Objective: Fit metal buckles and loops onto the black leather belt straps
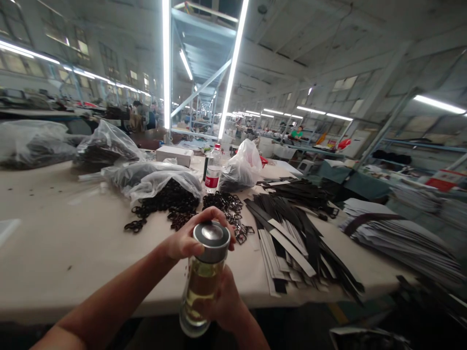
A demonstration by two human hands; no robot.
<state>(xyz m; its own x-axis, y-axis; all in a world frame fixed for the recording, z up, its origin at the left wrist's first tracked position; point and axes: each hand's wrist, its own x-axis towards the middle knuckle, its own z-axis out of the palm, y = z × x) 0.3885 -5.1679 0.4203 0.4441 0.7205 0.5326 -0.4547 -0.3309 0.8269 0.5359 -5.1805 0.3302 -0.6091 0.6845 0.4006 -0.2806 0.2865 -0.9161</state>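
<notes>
A clear glass tea bottle (203, 287) with pale yellow liquid is held in front of me at the table's near edge, tilted slightly. Its round metal lid (211, 239) is on top. My left hand (195, 231) curls around the lid, thumb on the near side and fingers over the far side. Lower down, my right hand (226, 299) wraps around the glass body from the right; part of its fingers shows blurred through the glass. Just beyond the bottle lie dark metal buckles (229, 209) in a loose pile.
Black and white strips (288, 238) spread over the table (91, 272) on the right. A plastic bag (156, 177) spills black rings (170, 197). Behind stand a red-labelled water bottle (212, 172), a white box (174, 155) and another bag (242, 167). Stacked sheets (397, 238) lie at right.
</notes>
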